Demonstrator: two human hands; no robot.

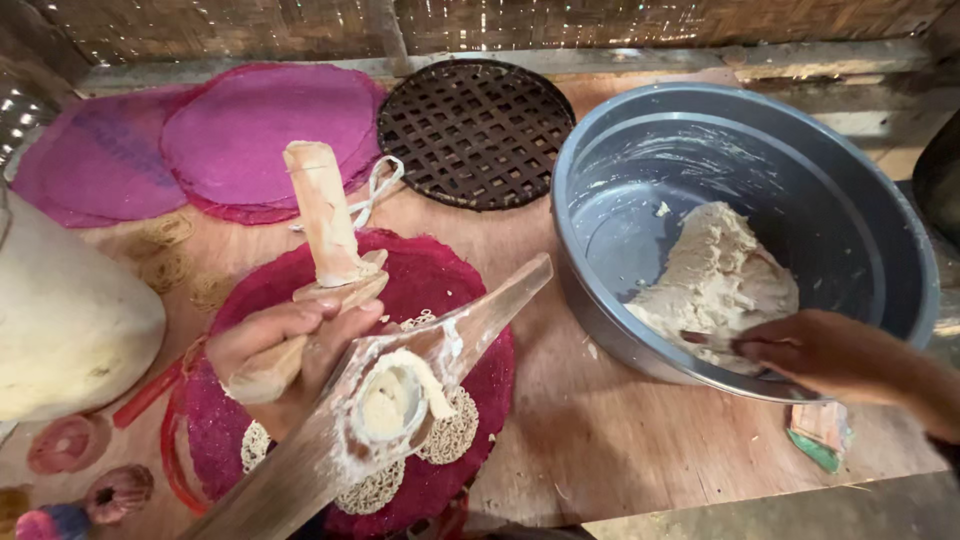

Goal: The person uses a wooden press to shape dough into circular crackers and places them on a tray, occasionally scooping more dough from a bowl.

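The wooden press (400,400) sits gripped in my left hand (285,345); my right hand (815,350), at three o'clock, should pinch dough (715,280) sparingly.

The basin (860,210) stands at the right on the table (600,430), with the dough (715,280) in it. The right hand (820,352) reaches into the basin and touches the dough. Left of the basin, the left hand (285,350) holds the wooden press (385,400) over a round mat (440,290). Behind them lie a lattice trivet (475,132) and, further left, flat discs (200,140).
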